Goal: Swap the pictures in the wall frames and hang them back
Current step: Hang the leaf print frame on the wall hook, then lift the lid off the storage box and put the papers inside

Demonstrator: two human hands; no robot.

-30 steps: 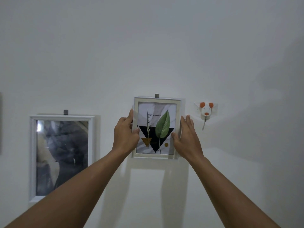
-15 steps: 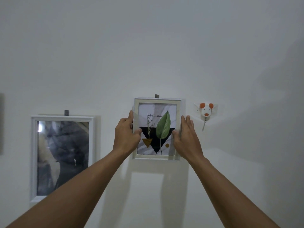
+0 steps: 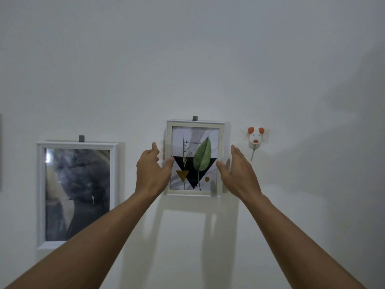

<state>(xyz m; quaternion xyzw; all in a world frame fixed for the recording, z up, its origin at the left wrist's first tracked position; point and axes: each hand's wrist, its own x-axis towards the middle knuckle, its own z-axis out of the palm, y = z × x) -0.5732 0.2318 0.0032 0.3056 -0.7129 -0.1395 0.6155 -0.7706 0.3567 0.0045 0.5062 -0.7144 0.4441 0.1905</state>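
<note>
Two open hands, left hand [image 3: 153, 172] and right hand [image 3: 239, 172], flank the small frame [image 3: 195, 123]; if its hook [image 3: 195, 118] sits badly, the frame may slip down.

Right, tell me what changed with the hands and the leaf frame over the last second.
Both hands let go of the leaf frame: the left hand opened and drew left off its edge, the right hand opened and drew right. Only the thumbs still overlap its sides; whether they touch is unclear. The frame stayed hanging on its clip; the bigger frame and the mouse hook did not move.
</note>
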